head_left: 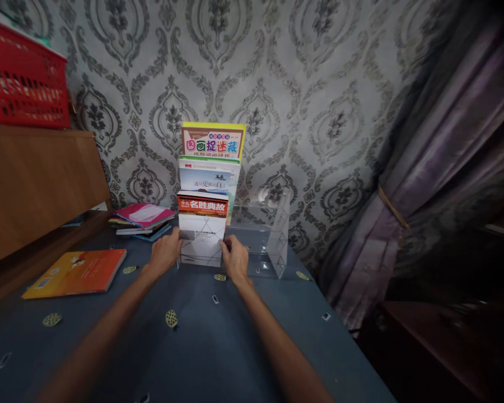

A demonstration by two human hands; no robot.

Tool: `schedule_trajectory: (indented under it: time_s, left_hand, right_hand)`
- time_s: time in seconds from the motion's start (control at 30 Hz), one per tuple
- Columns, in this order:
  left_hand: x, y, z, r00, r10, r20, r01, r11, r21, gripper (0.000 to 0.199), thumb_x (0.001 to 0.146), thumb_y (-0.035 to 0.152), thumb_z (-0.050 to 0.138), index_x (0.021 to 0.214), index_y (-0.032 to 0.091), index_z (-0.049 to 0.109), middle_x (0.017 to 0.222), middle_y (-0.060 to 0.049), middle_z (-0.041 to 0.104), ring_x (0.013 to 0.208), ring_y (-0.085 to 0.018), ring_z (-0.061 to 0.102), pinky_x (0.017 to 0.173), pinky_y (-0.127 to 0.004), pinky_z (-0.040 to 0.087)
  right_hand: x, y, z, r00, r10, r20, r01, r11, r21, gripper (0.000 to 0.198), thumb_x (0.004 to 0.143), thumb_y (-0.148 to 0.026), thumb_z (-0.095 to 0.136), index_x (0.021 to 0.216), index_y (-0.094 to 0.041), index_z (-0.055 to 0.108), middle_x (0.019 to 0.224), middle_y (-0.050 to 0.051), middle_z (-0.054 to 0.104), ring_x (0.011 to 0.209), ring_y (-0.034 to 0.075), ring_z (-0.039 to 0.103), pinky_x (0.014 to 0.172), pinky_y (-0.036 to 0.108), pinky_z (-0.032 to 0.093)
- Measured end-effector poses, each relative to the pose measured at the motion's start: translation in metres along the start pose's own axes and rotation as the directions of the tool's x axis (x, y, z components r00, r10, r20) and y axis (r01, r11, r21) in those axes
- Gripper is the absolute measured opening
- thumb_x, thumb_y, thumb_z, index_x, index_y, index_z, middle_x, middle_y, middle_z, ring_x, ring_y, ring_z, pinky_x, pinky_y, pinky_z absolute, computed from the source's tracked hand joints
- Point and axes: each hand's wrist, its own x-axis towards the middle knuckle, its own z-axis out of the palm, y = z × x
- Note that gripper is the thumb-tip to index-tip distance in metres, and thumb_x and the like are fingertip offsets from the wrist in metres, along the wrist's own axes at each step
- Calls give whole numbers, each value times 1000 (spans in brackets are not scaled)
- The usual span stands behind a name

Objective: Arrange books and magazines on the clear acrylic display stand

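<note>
A white book (pixel 202 243) with thin grey lines on its cover stands upright at the front of a clear tiered rack (pixel 278 240). My left hand (pixel 167 251) is closed on its left edge, fingertips against the side. At the right edge, my right hand (pixel 236 257) grips it with the thumb at the cover. Directly behind rises a book with a red title band (pixel 204 206). Higher tiers hold a pale blue book (pixel 205 180) and a yellow-bordered picture book (pixel 212 140). The rack's right part shows bare tiers.
An orange book (pixel 78 272) lies flat on the dark blue patterned cloth (pixel 193 347) at left. Behind it is a stack of books with a pink one (pixel 145 214) on top. A red basket (pixel 23 84) sits on a wooden cabinet (pixel 37 184); a purple curtain (pixel 378 240) hangs at right.
</note>
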Motion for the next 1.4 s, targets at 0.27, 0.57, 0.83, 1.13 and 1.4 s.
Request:
schedule_trajectory:
  time_s: [0.27,0.57,0.83,1.13,1.4]
  left_hand:
    - [0,-1,3,1000,-2,-24,2,999,-35,26,101,32,42,121,21,53,105,-13,74,98,-28,71,77,-33,49]
    - [-2,0,-2,1000,1,19,-1,1000,-16,29,102,33,38,125,20,49,109,-14,74,101,-28,71,78,-34,49]
    - [-2,1,-4,999,25,46,-27,999,36,31,103,32,38,128,17,47,110,-18,73,105,-29,71,83,-36,50]
    - [-1,1,1,1000,27,12,-28,997,67,33,103,31,37,130,14,45,111,-18,72,103,-30,71,83,-38,53]
    - [0,-1,5,970,101,-222,-94,995,39,82,97,25,51,160,18,-1,137,-18,60,113,-28,67,81,-31,53]
  right_hand:
    - [-5,-8,5,999,-19,-31,20,1000,21,8,89,-30,50,91,-25,55,79,2,70,70,21,65,63,28,38]
    - [-11,-21,11,993,-117,31,109,976,189,25,87,-27,46,108,-22,58,89,5,72,80,22,68,75,31,47]
    - [-10,-18,11,989,-147,-8,144,953,265,32,88,-28,46,117,-20,57,88,4,70,77,20,66,75,32,49]
    - [2,-28,-4,978,-142,-152,189,914,358,58,92,-28,49,148,-16,36,88,4,70,78,21,67,72,31,52]
    - [3,-21,-2,985,-134,-107,166,895,414,44,91,-22,43,135,-17,51,94,6,72,83,21,70,74,32,53]
